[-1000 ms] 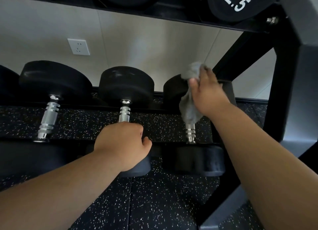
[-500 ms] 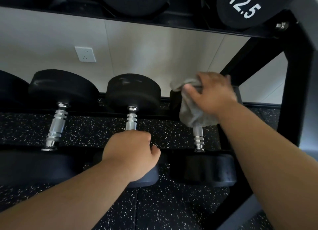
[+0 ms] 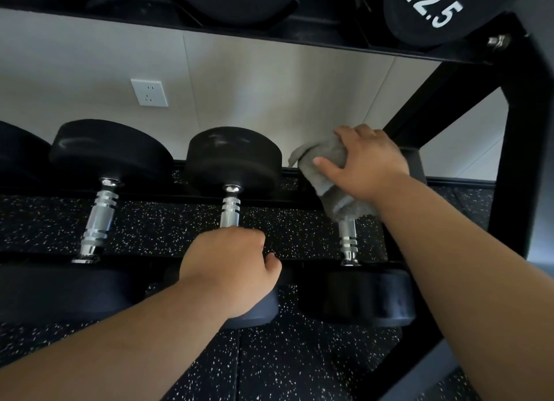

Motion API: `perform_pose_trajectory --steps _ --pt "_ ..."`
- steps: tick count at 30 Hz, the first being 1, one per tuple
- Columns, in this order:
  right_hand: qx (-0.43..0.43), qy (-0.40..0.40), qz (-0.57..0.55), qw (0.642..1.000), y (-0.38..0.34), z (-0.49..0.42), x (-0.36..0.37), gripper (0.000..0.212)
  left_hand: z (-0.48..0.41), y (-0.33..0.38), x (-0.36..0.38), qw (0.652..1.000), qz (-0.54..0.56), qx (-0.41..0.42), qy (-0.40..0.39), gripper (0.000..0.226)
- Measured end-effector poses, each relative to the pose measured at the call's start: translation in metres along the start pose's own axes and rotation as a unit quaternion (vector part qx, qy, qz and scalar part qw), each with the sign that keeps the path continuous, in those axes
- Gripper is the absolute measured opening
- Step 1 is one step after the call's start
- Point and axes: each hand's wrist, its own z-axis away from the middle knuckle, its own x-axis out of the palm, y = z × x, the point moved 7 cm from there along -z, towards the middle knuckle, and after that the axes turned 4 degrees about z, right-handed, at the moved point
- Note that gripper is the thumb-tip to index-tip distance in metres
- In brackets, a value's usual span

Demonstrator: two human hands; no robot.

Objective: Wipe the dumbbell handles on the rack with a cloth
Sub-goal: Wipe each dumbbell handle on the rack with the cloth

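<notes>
Three black dumbbells with chrome handles lie on the lower rack shelf. My right hand (image 3: pixel 364 163) grips a grey cloth (image 3: pixel 326 175) over the far head of the right dumbbell, whose handle (image 3: pixel 347 240) shows below the cloth. My left hand (image 3: pixel 230 265) is curled round the near end of the middle dumbbell's handle (image 3: pixel 230 210). The left dumbbell's handle (image 3: pixel 97 220) is untouched.
The black rack frame (image 3: pixel 515 148) rises at the right. The upper shelf holds dumbbells marked 12.5 (image 3: pixel 431 7). A white wall socket (image 3: pixel 149 92) sits behind. Speckled black rubber flooring (image 3: pixel 299 364) lies below.
My right hand has turned on the far head of the right dumbbell and the cloth has bunched under it. My view has shifted, so everything sits lower in frame. My left hand keeps its grip.
</notes>
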Motion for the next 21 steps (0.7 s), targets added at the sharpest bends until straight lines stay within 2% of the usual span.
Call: perform_pose_trajectory --steps 3,4,7,9,12,15,18,21 --pt "0.075 -0.034 -0.127 0.988 0.028 -0.003 0.000 0.083 -0.001 0.000 0.000 1.000 -0.004 0.002 0.000 0.033" --pt "0.092 -0.033 -0.124 0.987 0.029 -0.004 -0.001 0.081 -0.001 0.000 0.001 1.000 -0.004 0.002 -0.004 0.034" --pt "0.053 0.026 0.031 0.998 -0.004 -0.002 0.002 0.063 -0.002 0.001 0.001 1.000 -0.004 0.004 -0.013 0.034" --pt "0.011 0.062 0.079 0.995 -0.031 0.004 0.005 0.054 -0.002 0.000 0.001 1.000 0.001 0.003 -0.016 0.034" --pt "-0.031 0.027 0.147 0.988 -0.048 0.005 0.013 0.058 -0.002 0.000 0.002 1.000 0.005 0.000 -0.018 0.034" --pt "-0.111 0.018 0.225 0.968 -0.058 0.007 0.019 0.065 -0.002 0.001 0.001 1.000 0.001 0.000 -0.009 0.035" --pt "-0.155 0.022 0.186 0.970 -0.049 0.002 0.014 0.072 -0.001 0.000 0.000 1.000 -0.008 -0.002 -0.005 0.035" --pt "-0.086 0.026 0.096 0.991 -0.017 -0.003 0.002 0.084 -0.001 0.000 0.001 1.000 0.000 -0.006 -0.004 0.035"
